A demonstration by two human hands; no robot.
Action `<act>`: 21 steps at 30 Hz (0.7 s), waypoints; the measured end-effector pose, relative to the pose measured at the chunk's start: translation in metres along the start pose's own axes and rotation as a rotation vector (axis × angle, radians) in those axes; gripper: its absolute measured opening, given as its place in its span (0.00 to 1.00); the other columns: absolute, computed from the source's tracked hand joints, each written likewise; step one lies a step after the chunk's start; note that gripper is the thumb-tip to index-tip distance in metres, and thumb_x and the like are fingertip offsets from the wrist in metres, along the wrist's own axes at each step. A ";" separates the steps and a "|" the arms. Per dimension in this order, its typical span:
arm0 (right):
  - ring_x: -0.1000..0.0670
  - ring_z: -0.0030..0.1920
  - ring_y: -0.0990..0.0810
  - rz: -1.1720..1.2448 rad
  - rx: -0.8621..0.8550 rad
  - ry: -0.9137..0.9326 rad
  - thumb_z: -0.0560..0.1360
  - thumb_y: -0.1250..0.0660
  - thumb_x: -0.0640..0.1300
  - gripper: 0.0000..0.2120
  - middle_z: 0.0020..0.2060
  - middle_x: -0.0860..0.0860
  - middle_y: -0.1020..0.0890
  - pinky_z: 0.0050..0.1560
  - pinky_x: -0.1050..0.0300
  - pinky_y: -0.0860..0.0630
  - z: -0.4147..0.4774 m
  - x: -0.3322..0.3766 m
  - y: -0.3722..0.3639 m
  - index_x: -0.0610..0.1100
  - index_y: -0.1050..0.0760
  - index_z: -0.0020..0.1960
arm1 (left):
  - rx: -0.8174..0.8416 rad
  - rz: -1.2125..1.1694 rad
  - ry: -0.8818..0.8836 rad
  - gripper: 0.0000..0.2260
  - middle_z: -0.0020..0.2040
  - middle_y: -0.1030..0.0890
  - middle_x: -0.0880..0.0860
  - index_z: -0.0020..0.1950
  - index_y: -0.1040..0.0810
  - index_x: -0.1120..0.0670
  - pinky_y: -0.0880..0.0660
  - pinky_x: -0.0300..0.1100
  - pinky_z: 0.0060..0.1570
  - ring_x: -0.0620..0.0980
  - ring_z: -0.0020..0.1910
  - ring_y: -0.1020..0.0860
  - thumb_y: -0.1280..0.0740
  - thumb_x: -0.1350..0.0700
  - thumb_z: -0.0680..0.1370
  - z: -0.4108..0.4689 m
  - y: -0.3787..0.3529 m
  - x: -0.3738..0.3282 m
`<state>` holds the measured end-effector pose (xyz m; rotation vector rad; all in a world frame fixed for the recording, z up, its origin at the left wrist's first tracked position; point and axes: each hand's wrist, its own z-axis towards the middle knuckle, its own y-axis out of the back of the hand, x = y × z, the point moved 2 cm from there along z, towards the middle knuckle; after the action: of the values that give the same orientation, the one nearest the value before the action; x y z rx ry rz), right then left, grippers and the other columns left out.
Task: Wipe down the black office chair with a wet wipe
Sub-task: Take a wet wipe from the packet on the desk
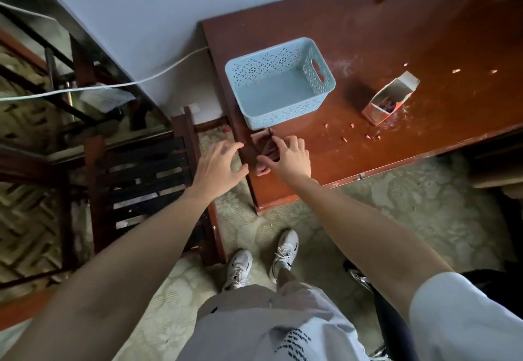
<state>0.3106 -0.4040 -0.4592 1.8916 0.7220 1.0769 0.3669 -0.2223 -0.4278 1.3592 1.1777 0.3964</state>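
A dark red packet (261, 150) with a pinkish end lies at the near left corner of the brown desk (368, 140). My right hand (287, 157) pinches it between thumb and forefinger. Beside it, over the desk's left edge, my left hand (216, 168) hovers with fingers spread and nothing in it, fingertips close to the packet. Part of the black office chair (393, 321), a leg with a castor, shows at the lower right, mostly hidden behind my right arm. I cannot make out a wipe.
An empty light-blue perforated basket (280, 83) stands just behind the packet. An open chalk carton (389, 100) and scattered chalk bits lie to the right. A dark wooden slatted chair (141, 179) stands left of the desk. A white cable (113, 86) runs along the wall.
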 end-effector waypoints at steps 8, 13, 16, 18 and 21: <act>0.41 0.64 0.34 -0.073 -0.032 0.044 0.76 0.32 0.58 0.27 0.62 0.43 0.29 0.64 0.46 0.33 0.001 -0.002 -0.009 0.48 0.29 0.71 | 0.014 -0.011 0.048 0.24 0.69 0.29 0.53 0.72 0.31 0.47 0.28 0.60 0.61 0.55 0.71 0.34 0.35 0.43 0.78 0.002 -0.003 0.008; 0.41 0.62 0.29 0.026 -0.017 0.003 0.78 0.34 0.52 0.17 0.57 0.43 0.23 0.56 0.48 0.29 -0.006 0.003 -0.011 0.42 0.24 0.62 | -0.005 -0.019 0.032 0.23 0.70 0.30 0.54 0.72 0.31 0.48 0.29 0.61 0.62 0.55 0.72 0.35 0.34 0.44 0.78 -0.001 0.000 0.007; 0.42 0.61 0.28 0.079 -0.023 -0.038 0.78 0.35 0.52 0.16 0.55 0.44 0.22 0.55 0.49 0.28 -0.008 0.006 -0.007 0.41 0.23 0.57 | -0.012 -0.016 0.016 0.23 0.70 0.30 0.54 0.72 0.31 0.48 0.29 0.60 0.62 0.55 0.71 0.35 0.35 0.43 0.78 -0.001 0.005 0.007; 0.43 0.60 0.28 0.099 -0.052 -0.046 0.78 0.35 0.53 0.16 0.54 0.44 0.22 0.55 0.49 0.28 -0.010 0.007 0.001 0.41 0.22 0.56 | -0.026 -0.018 -0.001 0.23 0.69 0.29 0.53 0.71 0.30 0.48 0.28 0.59 0.62 0.55 0.70 0.34 0.35 0.43 0.78 0.001 0.010 0.006; 0.44 0.60 0.28 0.129 -0.107 -0.056 0.78 0.35 0.55 0.17 0.53 0.45 0.22 0.54 0.50 0.28 -0.016 0.006 0.014 0.43 0.22 0.58 | -0.051 -0.023 -0.036 0.23 0.68 0.28 0.53 0.71 0.29 0.48 0.29 0.56 0.62 0.55 0.69 0.33 0.35 0.43 0.77 0.004 0.018 0.003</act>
<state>0.3003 -0.4000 -0.4393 1.8889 0.5070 1.1154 0.3785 -0.2177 -0.4140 1.3024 1.1457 0.3812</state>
